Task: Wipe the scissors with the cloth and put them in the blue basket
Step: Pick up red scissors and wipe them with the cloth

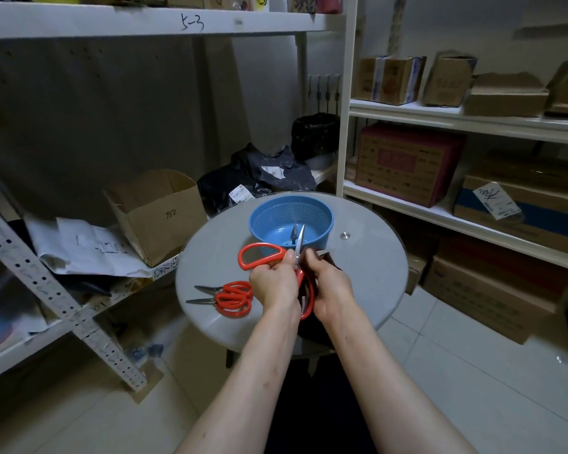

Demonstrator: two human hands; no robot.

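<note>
Scissors [280, 252] with red handles are up off the table [368, 273], held wide open between your two hands, just in front of the blue basket [263, 221]. Your left hand [273, 283] pinches them near the pivot with curled fingers and thumb. One handle loop sticks out to the left and one blade points up over the basket's near rim. Your right hand [330, 286] has its fingers curled round the dark cloth [332, 263], pinching the other blade through it, and only that blade's tip pokes out to the right. The second handle runs down between your wrists. Two more pairs of red scissors [233, 298] lie on the glass to your left, touching each other. Dark pointed tips [293, 235] show inside the basket; what they belong to you can't tell.
</note>
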